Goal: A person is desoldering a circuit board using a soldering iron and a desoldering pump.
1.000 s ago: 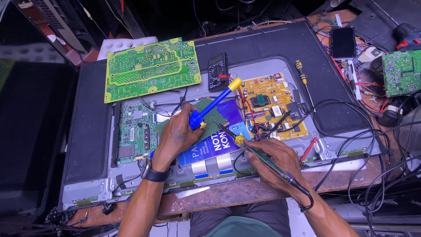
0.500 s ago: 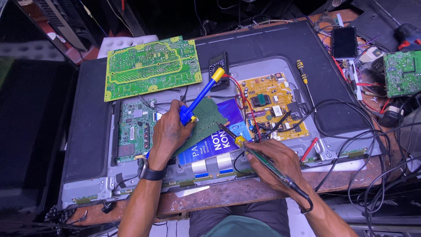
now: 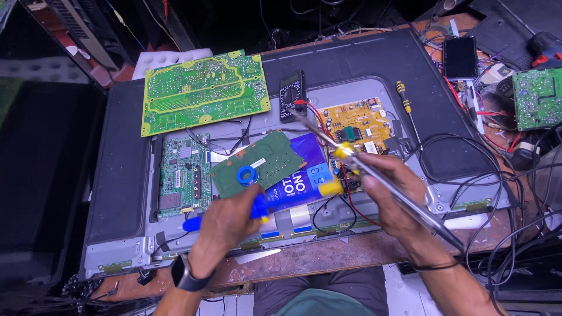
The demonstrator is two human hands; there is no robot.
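Note:
My left hand (image 3: 225, 225) grips a blue desoldering pump with a yellow end (image 3: 329, 188), held level and low over the front of an opened television chassis (image 3: 117, 175). My right hand (image 3: 392, 193) holds a soldering iron (image 3: 328, 140). Its tip points up and to the left, in the air near a black multimeter (image 3: 291, 93). Between the hands lies a small green circuit board (image 3: 269, 158) with a blue spool (image 3: 246, 174) on it, partly over a blue packet (image 3: 298, 181). A yellow power board (image 3: 357, 123) sits just beyond the iron.
A large green circuit board (image 3: 202, 90) rests at the back left, and a smaller green board (image 3: 184, 181) is mounted in the chassis. A yellow-handled screwdriver (image 3: 404, 99), a dark phone (image 3: 459, 57), another green board (image 3: 537, 96) and tangled black cables (image 3: 503, 193) crowd the right side.
My left hand drew the pump back from the small board and laid it level. My right hand lifted the iron off the board and swung its tip up towards the multimeter.

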